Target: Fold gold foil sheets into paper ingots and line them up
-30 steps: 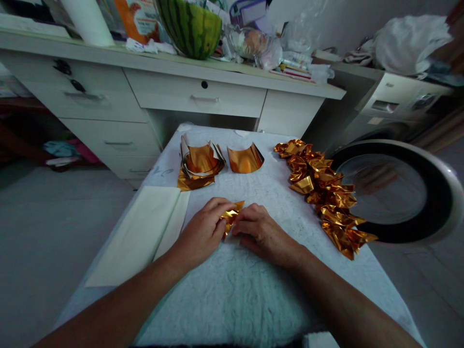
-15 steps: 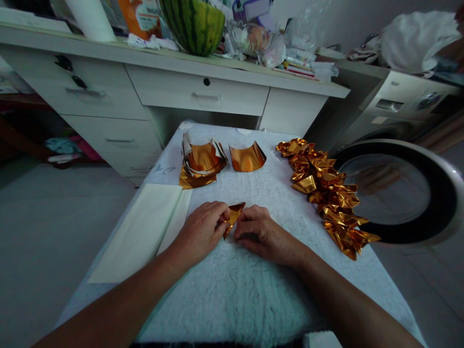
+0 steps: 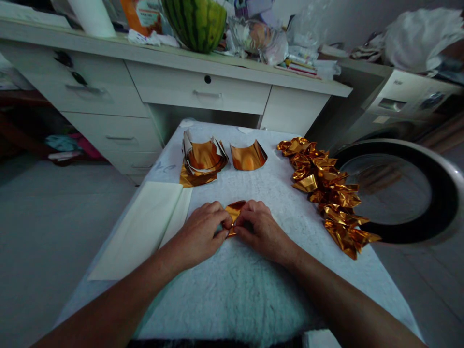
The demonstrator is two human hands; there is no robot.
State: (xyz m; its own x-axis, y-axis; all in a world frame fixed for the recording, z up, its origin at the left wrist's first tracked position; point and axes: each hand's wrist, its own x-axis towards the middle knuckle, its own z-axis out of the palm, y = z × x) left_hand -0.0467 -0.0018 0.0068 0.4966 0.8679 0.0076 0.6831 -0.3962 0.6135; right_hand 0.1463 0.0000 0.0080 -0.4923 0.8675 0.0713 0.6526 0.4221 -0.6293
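Note:
A small sheet of gold foil paper (image 3: 235, 210) lies between my two hands over the cloth-covered table. My left hand (image 3: 207, 231) pinches its left side, thumb and fingers together. From the right, my right hand (image 3: 256, 227) grips the other side near the lower edge. The fingers hide much of the sheet, so its folds are hard to make out. Beyond the hands lie a single curved gold sheet (image 3: 248, 156) and a stack of curled gold sheets (image 3: 203, 157). A row of folded gold foil pieces (image 3: 322, 188) runs along the right.
Pale paper sheets (image 3: 139, 227) lie at the left of the table (image 3: 232, 299). An open round washer door (image 3: 395, 191) stands against the right edge. Behind is a white drawer cabinet (image 3: 203, 94) with a cut watermelon (image 3: 197, 24) and bags on top.
My right hand has moved left and closed onto the foil sheet, bringing both hands nearly together. The foil has turned a little; the other foil pieces stay where they were.

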